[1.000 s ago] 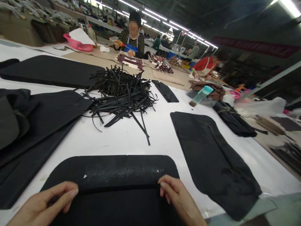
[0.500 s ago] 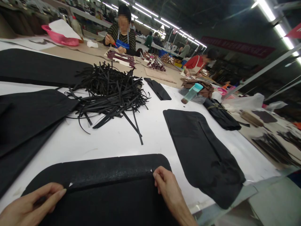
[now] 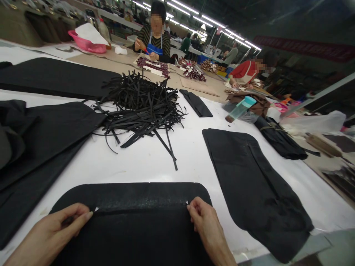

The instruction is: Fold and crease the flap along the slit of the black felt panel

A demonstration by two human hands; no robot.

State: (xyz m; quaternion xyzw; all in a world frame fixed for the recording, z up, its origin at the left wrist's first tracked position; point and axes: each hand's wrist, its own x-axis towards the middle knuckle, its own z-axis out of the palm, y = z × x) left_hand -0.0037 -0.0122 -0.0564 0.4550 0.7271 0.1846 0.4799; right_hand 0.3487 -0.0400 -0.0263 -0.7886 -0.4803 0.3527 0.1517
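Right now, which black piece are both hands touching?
The nearest piece, front middle, where left hand and right hand pinch; the other pieces lie untouched.

One left hand (image 3: 65, 227) and one right hand (image 3: 204, 221) were on one black panel (image 3: 133, 236) at the near edge of one table (image 3: 146, 159), with two small white triangles (image 3: 96, 209). Toward the left edge lay at least two broad black pieces (image 3: 52, 75); toward the right, one black stack (image 3: 249, 173), one bottle (image 3: 240, 109) and one tied bundle (image 3: 280, 138). One heap of strips (image 3: 146, 99), too tangled to count, one small folded piece (image 3: 196, 104), one pink basin (image 3: 88, 45) and two close co-workers (image 3: 155, 46) were toward the far edge.
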